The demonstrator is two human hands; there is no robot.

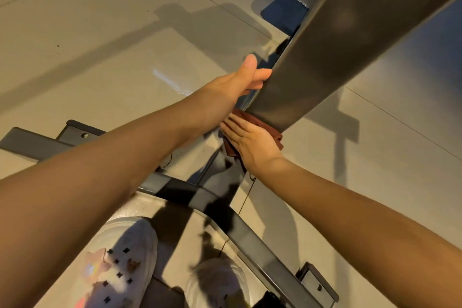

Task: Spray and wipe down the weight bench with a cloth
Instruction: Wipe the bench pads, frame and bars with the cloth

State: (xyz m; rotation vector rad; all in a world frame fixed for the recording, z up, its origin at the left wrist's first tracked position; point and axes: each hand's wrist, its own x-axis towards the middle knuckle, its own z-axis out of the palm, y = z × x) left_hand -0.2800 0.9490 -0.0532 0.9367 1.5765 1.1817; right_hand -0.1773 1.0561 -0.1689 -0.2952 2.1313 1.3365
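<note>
Rust cloth (275, 134) half hidden under flat right hand (252, 141); left hand (243, 80) grips bench pad (332, 40) edge, fingertips hidden

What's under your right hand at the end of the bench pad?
A reddish-brown cloth, pressed flat by the right hand at the near end of the bench pad. Most of the cloth is covered by the hand and pad; only its edges show.

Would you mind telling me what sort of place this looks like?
Probably a gym or home workout area: a dark padded weight bench on a black steel frame with bolted floor feet, standing on a bare tiled floor, being wiped with a reddish-brown cloth.
</note>
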